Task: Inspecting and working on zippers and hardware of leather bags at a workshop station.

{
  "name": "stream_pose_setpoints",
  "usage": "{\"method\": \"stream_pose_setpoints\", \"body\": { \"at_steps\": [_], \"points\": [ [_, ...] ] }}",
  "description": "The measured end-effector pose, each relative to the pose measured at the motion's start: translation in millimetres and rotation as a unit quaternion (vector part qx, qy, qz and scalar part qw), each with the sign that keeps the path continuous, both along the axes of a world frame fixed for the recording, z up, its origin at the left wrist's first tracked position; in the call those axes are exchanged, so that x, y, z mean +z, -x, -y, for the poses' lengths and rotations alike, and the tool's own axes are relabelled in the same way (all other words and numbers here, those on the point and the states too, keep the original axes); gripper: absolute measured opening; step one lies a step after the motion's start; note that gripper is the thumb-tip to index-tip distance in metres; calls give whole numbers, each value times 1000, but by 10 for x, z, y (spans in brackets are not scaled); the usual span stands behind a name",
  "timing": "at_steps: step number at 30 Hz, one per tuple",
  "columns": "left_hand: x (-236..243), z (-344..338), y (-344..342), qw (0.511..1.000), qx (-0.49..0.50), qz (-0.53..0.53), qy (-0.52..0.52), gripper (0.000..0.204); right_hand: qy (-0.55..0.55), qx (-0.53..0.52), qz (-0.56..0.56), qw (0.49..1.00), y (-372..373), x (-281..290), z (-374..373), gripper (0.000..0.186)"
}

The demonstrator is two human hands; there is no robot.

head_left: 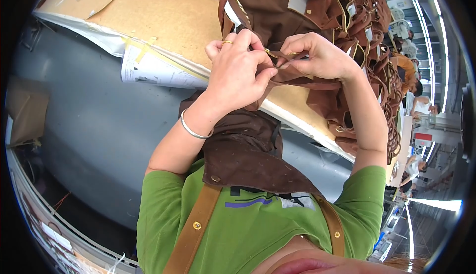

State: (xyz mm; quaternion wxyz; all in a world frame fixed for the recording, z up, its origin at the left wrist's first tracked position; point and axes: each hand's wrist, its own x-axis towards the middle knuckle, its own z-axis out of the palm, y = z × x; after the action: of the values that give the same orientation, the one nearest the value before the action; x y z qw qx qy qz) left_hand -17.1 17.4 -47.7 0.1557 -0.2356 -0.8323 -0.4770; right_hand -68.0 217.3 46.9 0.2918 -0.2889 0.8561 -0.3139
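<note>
A brown handbag (292,19) lies on the table's near edge with its mouth spread and its brown lining showing. A gold-toothed zipper (243,9) runs along its rim. My left hand (238,71), with a ring and a bracelet, is closed, its thumb and fingers pinching the bag's near edge. My right hand (320,58) pinches the same edge just to the right, by a short stretch of gold zipper teeth. A small black piece shows beside the left fingers; its kind cannot be made out. The fingers hide exactly what is between them.
The tan worktable (163,14) extends leftward. Taped to its front edge is a printed paper sheet (158,68). Many more brown bags (377,71) crowd the right side, and others lie along the far edge. A cardboard box (27,110) stands at far left. Other people are in the right background.
</note>
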Motion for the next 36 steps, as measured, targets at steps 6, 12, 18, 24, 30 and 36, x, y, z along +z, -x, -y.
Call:
{"method": "stream_pose_setpoints", "body": {
  "at_steps": [6, 12, 18, 24, 30, 36],
  "points": [
    [-11, -6, -4, 1000, 4, 4, -5, 7, -7, -20, 23, 1000, -21, 13, 25, 15],
    [9, -21, -24, 1000, 24, 2, 6, 11, 8, -8, 32, 999, 3, 10, 4, 17],
    [5, -56, -32, 999, 44, 8, 1, 12, 13, -61, 109, 992, 18, 2, 1, 18],
    [-18, -108, 1, 996, 88, -6, 10, 12, 18, -101, 125, 987, 62, -23, -17, 21],
    [-17, -49, 24, 995, 91, -33, 18, 13, -21, -92, 79, 992, -1, 52, 63, 21],
    [291, 159, 209, 995, -62, 27, 74, 35, 33, -64, 58, 996, -61, -38, -104, 19]
  ]
}}
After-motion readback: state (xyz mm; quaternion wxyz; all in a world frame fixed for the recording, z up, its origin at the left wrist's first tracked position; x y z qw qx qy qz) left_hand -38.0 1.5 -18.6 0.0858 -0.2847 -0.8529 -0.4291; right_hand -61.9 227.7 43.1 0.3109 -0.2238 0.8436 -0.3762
